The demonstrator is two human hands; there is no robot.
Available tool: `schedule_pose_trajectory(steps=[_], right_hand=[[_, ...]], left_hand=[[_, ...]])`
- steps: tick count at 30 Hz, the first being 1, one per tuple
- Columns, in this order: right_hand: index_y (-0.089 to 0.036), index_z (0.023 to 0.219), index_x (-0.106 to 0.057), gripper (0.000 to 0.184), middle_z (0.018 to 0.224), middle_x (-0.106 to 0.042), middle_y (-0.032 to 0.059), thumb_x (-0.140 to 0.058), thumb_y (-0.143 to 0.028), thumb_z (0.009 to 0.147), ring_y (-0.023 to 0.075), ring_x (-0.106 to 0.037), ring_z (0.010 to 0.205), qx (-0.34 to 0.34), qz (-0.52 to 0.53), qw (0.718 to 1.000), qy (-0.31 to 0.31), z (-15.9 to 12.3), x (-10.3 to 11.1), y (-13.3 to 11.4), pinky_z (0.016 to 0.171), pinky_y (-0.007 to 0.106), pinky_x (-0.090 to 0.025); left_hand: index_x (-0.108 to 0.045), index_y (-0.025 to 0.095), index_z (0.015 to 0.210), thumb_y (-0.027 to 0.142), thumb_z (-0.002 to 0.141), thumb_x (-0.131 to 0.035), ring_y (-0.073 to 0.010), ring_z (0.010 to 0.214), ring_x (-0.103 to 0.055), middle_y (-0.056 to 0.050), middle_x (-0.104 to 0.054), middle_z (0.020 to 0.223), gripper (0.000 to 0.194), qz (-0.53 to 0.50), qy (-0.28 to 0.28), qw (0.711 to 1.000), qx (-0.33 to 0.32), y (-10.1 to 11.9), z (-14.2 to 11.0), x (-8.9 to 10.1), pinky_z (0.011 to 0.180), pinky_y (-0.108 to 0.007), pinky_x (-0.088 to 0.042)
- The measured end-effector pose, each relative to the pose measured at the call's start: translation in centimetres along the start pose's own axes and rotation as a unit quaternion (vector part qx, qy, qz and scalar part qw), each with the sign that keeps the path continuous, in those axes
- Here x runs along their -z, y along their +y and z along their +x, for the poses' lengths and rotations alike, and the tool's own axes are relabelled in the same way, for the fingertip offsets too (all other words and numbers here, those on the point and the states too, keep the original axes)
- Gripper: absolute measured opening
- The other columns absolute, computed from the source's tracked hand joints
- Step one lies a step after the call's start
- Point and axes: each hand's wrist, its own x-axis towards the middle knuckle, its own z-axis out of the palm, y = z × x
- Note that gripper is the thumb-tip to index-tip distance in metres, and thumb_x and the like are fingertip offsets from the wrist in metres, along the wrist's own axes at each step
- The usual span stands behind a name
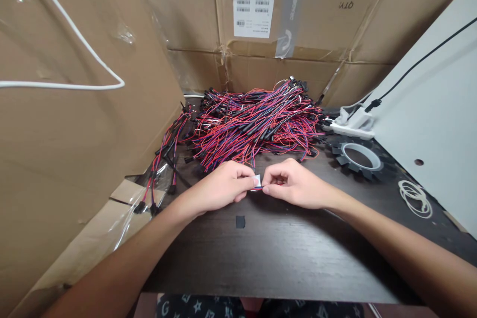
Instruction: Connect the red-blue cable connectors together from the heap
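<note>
Over the middle of the dark table (pixel 283 253), my left hand (pixel 223 186) pinches a small white label (pixel 258 179) between thumb and finger. Thin red and blue wires (pixel 258 188) run along the label's lower edge. My right hand (pixel 296 186), closed in a pinch, grips these wires just to the right of the label. Both hands are a short way apart, in front of a large heap of red and dark wire harnesses (pixel 253 129) with black connectors. A small black square (pixel 240 221) lies on the table below my left hand.
A pale ring with black strips (pixel 361 156) around it lies to the right, near a coiled cream cord (pixel 415 199). Behind stands a white power strip (pixel 352 130) with plugs. More harnesses (pixel 164 154) lie left. Cardboard boxes (pixel 194 10) and a white panel (pixel 428 89) border the table.
</note>
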Motion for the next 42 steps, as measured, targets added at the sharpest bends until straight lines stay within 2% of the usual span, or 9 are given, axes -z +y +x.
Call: schedule_pose_trajectory(steps=[8,15,19,25,29,36,39,42], right_hand=[[-0.011,0.071,-0.063,0.014,0.058,-0.054,-0.0016,-0.055,-0.016,0.081,0.0072,-0.041,0.052,0.047,-0.063,0.997,-0.002,0.0,0.0,0.2,0.053,0.019,-0.033],[-0.011,0.075,-0.064,0.019,0.064,-0.060,0.0015,-0.052,-0.020,0.086,0.0088,-0.046,0.056,0.071,-0.083,0.994,-0.016,0.1,0.2,0.4,0.057,0.020,-0.035],[-0.011,0.074,-0.063,0.019,0.061,-0.057,0.0001,-0.052,-0.020,0.086,0.0080,-0.043,0.055,0.057,-0.070,0.996,-0.008,0.2,0.3,0.6,0.055,0.020,-0.034],[-0.011,0.072,-0.061,0.016,0.058,-0.051,-0.0028,-0.053,-0.019,0.083,0.0070,-0.038,0.052,0.034,-0.029,0.999,-0.004,0.3,0.5,1.0,0.052,0.019,-0.031],[-0.011,0.073,-0.061,0.016,0.058,-0.050,-0.0028,-0.053,-0.020,0.082,0.0074,-0.038,0.054,0.021,-0.007,1.000,-0.006,0.2,0.6,1.0,0.053,0.020,-0.031],[-0.012,0.069,-0.059,0.018,0.057,-0.047,-0.0033,-0.056,-0.025,0.079,0.0076,-0.037,0.054,-0.019,0.065,0.998,-0.007,0.3,0.5,0.6,0.053,0.021,-0.031],[-0.011,0.069,-0.060,0.018,0.057,-0.047,-0.0033,-0.057,-0.027,0.078,0.0077,-0.037,0.054,-0.041,0.103,0.994,-0.005,0.3,0.5,0.4,0.052,0.021,-0.030],[-0.011,0.067,-0.059,0.018,0.057,-0.047,-0.0031,-0.058,-0.027,0.076,0.0075,-0.037,0.054,-0.059,0.127,0.990,-0.003,0.3,0.5,0.2,0.051,0.021,-0.029]], left_hand=[[-0.049,0.015,0.058,0.039,0.085,-0.049,-0.0072,0.046,-0.035,0.004,-0.045,0.048,0.036,0.047,0.021,0.999,-0.008,0.5,-0.1,0.0,0.049,-0.020,-0.027],[-0.048,0.015,0.059,0.039,0.086,-0.049,-0.0071,0.046,-0.035,0.004,-0.046,0.049,0.036,0.044,0.007,0.999,-0.012,0.3,-0.1,0.0,0.049,-0.020,-0.027],[-0.051,0.015,0.066,0.040,0.087,-0.049,-0.0064,0.046,-0.034,0.005,-0.045,0.051,0.033,0.013,-0.001,1.000,-0.019,0.4,-0.1,0.1,0.047,-0.019,-0.026],[-0.060,0.015,0.085,0.038,0.086,-0.053,-0.0066,0.047,-0.036,0.006,-0.044,0.053,0.024,0.003,0.004,1.000,-0.027,0.8,-0.1,0.1,0.046,-0.018,-0.026],[-0.060,0.014,0.086,0.034,0.086,-0.053,-0.0063,0.046,-0.034,0.007,-0.042,0.053,0.021,0.006,0.002,1.000,-0.024,1.1,-0.2,0.2,0.046,-0.018,-0.027],[-0.061,0.014,0.091,0.022,0.074,-0.062,-0.0066,0.053,-0.031,0.008,-0.038,0.059,0.019,0.043,0.007,0.998,-0.051,0.7,-0.2,0.5,0.049,-0.020,-0.024],[-0.061,0.015,0.091,0.018,0.071,-0.061,-0.0069,0.055,-0.035,0.007,-0.041,0.061,0.020,0.054,0.007,0.997,-0.059,0.7,-0.4,0.4,0.051,-0.020,-0.027],[-0.064,0.017,0.091,0.014,0.072,-0.058,-0.0073,0.054,-0.036,0.008,-0.041,0.058,0.020,0.118,0.036,0.989,-0.084,1.0,-0.6,0.3,0.052,-0.020,-0.028]])
